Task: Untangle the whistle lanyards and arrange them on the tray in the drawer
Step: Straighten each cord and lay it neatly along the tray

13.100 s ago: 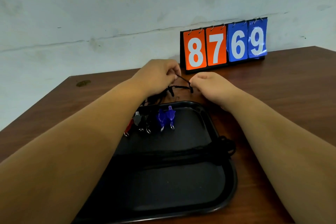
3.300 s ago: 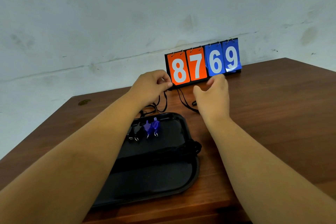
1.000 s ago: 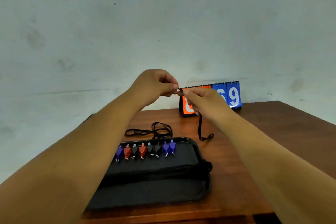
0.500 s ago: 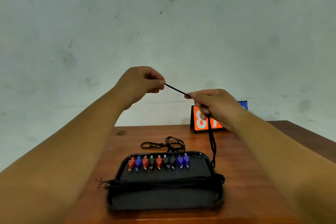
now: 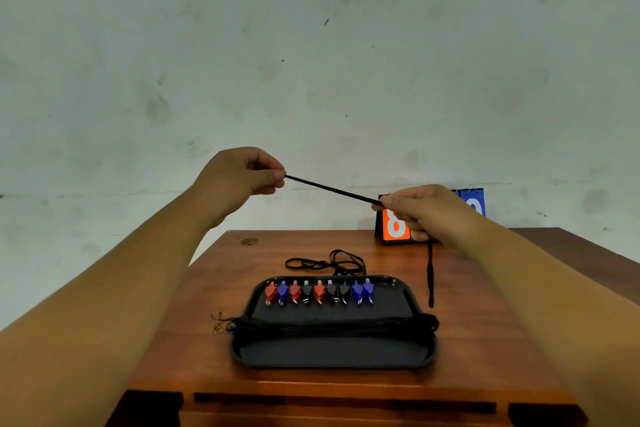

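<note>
A black lanyard [image 5: 332, 189] is stretched taut in the air between my two hands, high above the table. My left hand [image 5: 239, 178] pinches its upper end; my right hand [image 5: 427, 210] grips it lower, and the rest hangs down from that hand to about tray height. A black tray [image 5: 329, 354] lies on the table below. Several red, blue and black whistles [image 5: 318, 292] stand in a row along its far side, and a bundle of black cords [image 5: 332, 325] runs across its middle. A tangle of black lanyards [image 5: 325, 263] lies just behind the tray.
A flip scoreboard [image 5: 394, 225] with orange and blue number cards stands at the back right of the wooden table [image 5: 485, 322], partly hidden by my right hand. A pale wall rises behind. The table's front edge [image 5: 346, 402] is near the bottom of view.
Both hands rose from the table behind the tray and lifted one lanyard. They have drawn further apart over the last half second, stretching it taut. My view tilted up.
</note>
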Tool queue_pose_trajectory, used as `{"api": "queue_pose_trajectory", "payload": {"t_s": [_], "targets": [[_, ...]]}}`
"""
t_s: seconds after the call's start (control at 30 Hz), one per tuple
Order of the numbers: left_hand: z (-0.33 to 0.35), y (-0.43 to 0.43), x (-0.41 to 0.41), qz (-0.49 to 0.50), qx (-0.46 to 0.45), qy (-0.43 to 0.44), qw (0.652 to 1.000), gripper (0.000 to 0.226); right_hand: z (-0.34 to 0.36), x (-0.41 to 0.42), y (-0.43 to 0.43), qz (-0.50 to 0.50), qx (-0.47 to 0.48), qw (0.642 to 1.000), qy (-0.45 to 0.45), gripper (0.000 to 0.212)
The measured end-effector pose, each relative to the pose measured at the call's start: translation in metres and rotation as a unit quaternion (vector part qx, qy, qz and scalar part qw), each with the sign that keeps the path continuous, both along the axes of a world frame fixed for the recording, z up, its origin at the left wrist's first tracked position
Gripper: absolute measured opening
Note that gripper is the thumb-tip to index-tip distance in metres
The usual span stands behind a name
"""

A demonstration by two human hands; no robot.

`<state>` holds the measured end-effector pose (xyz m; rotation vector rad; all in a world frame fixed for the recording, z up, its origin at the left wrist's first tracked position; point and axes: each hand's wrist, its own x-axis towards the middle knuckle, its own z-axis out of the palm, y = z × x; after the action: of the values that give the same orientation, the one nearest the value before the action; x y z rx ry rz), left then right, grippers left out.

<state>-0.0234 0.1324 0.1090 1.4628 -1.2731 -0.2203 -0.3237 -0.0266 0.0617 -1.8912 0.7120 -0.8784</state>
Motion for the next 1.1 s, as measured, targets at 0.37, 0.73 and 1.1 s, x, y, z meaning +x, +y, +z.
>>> {"api": "queue_pose_trajectory", "payload": {"t_s": [0.37,0.73,1.1], "targets": [[-0.094,0.020,0.029,0.043,0.050,0.021,0.998,0.007,-0.058,-0.026,-0.001,-0.014,-0.033,0.990,0.136,0.021],[-0.184,0.031,0.040,0.154,0.104,-0.074,0.980,0.004,-0.142,-0.032,-0.012,-0.151,-0.133,0.963,0.181,0.010],[-0.233,0.032,0.045,0.157,0.073,-0.006,0.985,0.011,-0.182,-0.026,-0.005,-0.209,-0.141,0.963,0.094,0.009]]}}
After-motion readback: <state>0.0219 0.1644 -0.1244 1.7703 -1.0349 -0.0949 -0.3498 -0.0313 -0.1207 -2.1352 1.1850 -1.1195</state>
